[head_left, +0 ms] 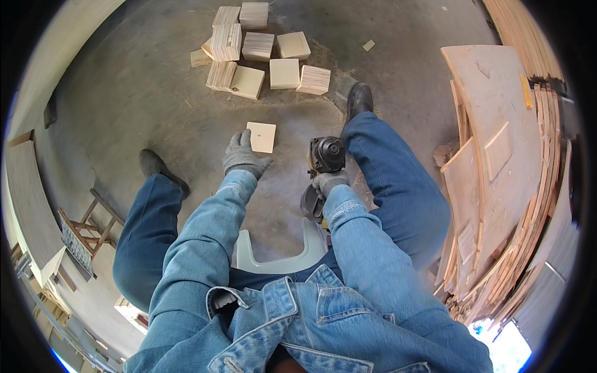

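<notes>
A thin, pale square wooden board [263,137] with a small dark mark near its middle lies low in front of me. My left hand [244,156], in a grey glove, is at its left edge, fingers extended and thumb apart, holding nothing. Whether the fingertips touch the board I cannot tell. To the right, my right hand [331,180], also gloved, is wrapped round the handle of a black-and-yellow handheld power tool [327,155]. The tool has a round black head, and a rounded black part sits lower by the wrist. Its working end is hidden.
Several stacks of square wooden boards [285,73] stand on the concrete floor [398,81] ahead. Large wooden sheets [497,124] lean at the right. A wooden frame [93,227] is at the left. Between my legs shows a pale plastic seat edge [280,265].
</notes>
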The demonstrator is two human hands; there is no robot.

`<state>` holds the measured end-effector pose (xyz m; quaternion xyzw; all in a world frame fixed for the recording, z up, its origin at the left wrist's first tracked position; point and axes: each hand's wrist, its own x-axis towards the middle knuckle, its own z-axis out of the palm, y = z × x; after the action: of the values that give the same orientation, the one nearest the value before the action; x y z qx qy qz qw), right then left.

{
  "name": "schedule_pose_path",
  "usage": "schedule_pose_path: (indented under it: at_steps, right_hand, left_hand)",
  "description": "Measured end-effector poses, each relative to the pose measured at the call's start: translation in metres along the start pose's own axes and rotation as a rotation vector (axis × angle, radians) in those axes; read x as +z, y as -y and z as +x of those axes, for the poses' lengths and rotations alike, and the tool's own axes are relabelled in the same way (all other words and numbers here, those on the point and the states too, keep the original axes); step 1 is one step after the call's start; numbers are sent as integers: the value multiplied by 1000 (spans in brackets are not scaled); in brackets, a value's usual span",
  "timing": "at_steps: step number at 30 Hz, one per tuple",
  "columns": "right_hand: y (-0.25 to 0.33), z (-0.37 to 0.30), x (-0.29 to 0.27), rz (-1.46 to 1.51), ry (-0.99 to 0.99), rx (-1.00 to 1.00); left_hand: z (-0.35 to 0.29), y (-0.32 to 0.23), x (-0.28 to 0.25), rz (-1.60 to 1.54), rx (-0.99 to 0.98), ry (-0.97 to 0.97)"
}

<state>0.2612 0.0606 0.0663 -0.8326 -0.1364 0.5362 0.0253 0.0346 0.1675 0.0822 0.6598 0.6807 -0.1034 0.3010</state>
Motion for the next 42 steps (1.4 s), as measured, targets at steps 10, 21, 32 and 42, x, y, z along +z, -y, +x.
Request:
schedule_pose_path:
  at_steps: [10,21,32,42]
  right_hand:
    - [7,-6,-6,88,30,179]
    - [18,-12,-9,125,9,182]
    - [19,-13,-8,64,33,111]
    - [17,-12,-7,95,35,147]
  left_hand:
    - [33,-7,43,-20,-109,85]
    - [57,21,44,19,-54,25]
    - [37,-3,19,190,31,117]
    - [63,55,33,121,-172,88]
